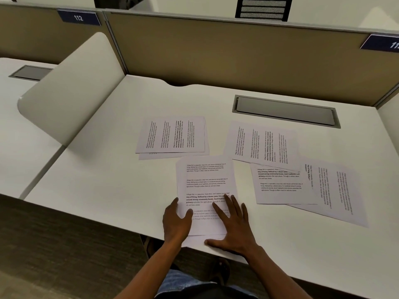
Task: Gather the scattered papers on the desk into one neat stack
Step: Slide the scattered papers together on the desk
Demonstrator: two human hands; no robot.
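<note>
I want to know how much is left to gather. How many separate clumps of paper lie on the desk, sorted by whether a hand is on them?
Clumps with hands on them: 1, the near stack, under the left hand and right hand.
Untouched clumps: 2, the far-left pair and the overlapping right spread.
Total: 3

The right hand (234, 228) covers the lower right lines of print on the nearest sheet (206, 182), and a second sheet under it shows only as a thin strip at the table (112, 169) edge, its print hidden. The print on the far papers (172, 134) is too small to read, and the sheets beneath the right-hand papers (262, 145) are partly covered. The number plate (383, 43) at the right is cut off by the picture's edge.
</note>
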